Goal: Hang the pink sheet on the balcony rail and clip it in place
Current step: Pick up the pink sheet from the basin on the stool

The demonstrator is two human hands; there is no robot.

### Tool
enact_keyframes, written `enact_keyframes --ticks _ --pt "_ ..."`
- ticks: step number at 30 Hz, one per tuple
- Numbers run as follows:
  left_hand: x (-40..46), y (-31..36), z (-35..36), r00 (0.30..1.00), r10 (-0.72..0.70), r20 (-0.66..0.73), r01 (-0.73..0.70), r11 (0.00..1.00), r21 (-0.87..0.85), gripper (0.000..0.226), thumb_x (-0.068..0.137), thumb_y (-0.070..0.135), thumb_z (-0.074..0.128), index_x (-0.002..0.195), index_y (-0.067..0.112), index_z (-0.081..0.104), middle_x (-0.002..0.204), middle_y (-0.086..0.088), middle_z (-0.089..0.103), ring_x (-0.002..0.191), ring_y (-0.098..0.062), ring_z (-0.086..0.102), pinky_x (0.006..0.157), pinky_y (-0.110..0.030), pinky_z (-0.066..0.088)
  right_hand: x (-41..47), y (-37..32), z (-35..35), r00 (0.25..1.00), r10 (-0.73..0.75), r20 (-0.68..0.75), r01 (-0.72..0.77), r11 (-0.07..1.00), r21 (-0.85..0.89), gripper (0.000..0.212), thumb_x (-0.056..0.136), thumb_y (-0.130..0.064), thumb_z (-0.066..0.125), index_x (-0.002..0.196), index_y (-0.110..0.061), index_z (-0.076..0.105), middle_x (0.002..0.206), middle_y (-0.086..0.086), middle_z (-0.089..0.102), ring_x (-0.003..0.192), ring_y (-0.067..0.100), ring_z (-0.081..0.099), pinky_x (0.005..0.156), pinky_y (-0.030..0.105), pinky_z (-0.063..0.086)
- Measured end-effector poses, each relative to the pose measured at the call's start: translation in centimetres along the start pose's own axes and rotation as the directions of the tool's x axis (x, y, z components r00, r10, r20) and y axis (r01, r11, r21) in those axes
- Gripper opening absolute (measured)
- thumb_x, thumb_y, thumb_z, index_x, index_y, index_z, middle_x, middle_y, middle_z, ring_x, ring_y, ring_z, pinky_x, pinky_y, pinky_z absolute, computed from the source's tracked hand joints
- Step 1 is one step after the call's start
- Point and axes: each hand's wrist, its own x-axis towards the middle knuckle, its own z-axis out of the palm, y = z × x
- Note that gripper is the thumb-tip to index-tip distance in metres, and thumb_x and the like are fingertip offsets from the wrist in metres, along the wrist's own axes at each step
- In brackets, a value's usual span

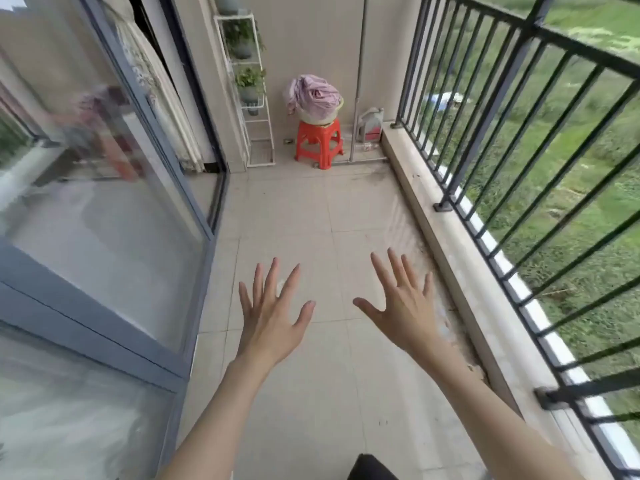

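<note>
Both hands, left [270, 313] and right [403, 306], spread, empty. Sheet [311, 93] heaped in basin [320, 116] on stool [319, 142]; a careless grab may tip the basin.

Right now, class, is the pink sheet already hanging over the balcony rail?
No: the pink sheet lies bundled in a basin on the red stool, while the balcony rail is bare.
</note>
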Motion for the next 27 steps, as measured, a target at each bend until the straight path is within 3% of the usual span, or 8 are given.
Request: enact_keyframes --ticks 10,19,27 --pt "15.6 -1.1 4.5 0.993 -0.098 0.073 0.095 0.995 0.043 0.061 0.091 0.05 0.036 0.145 0.036 0.013 0.157 0.0 -0.003 0.142 -0.019 -0.016 0.113 -0.049 -0.012 16.0 4.6 2.4 0.997 0.015 0.072 -0.019 0.998 0.062 0.082 0.084 -0.064 0.045 0.149 -0.034 0.005 0.16 -0.002 0.0 0.146 0.021 -0.003 0.114 0.057 0.002" --pt "32.5 -0.8 4.4 0.988 -0.153 -0.01 0.153 0.988 0.0 0.06 0.091 0.048 0.038 0.145 0.035 0.016 0.157 0.0 0.002 0.143 -0.02 -0.011 0.114 -0.053 -0.006 33.7 6.8 -0.3 0.996 -0.048 0.074 0.042 0.996 0.077 0.082 0.084 -0.064 0.045 0.149 -0.034 0.004 0.16 -0.002 0.0 0.146 0.019 -0.004 0.114 0.056 0.0" --pt "47.3 -4.5 6.8 0.983 -0.18 0.03 0.18 0.984 0.004 0.06 0.091 0.048 0.038 0.145 0.034 0.015 0.157 -0.002 0.003 0.143 -0.021 -0.012 0.113 -0.053 -0.006 50.2 7.2 1.9 0.992 -0.059 0.11 0.054 0.997 0.046 0.082 0.084 -0.064 0.045 0.149 -0.035 0.005 0.16 -0.002 0.001 0.146 0.02 -0.003 0.113 0.057 0.001"
